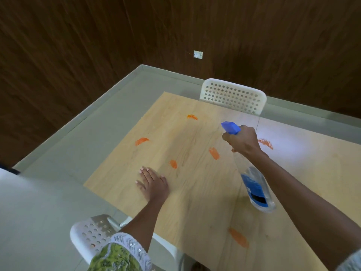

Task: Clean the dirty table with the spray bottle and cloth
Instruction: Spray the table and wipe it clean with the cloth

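Note:
A light wooden table carries several orange smears; one smear lies near the middle and another sits further left. My right hand is shut on the neck of a clear spray bottle with a blue label. The bottle is raised above the table and tilted, its blue nozzle pointing to the far left. My left hand rests flat on the table near its left edge, fingers apart and holding nothing. No cloth is in view.
A white perforated chair stands at the table's far side. Another white perforated chair stands at the near left under my left arm. Grey floor surrounds the table, with dark wood-panelled walls behind.

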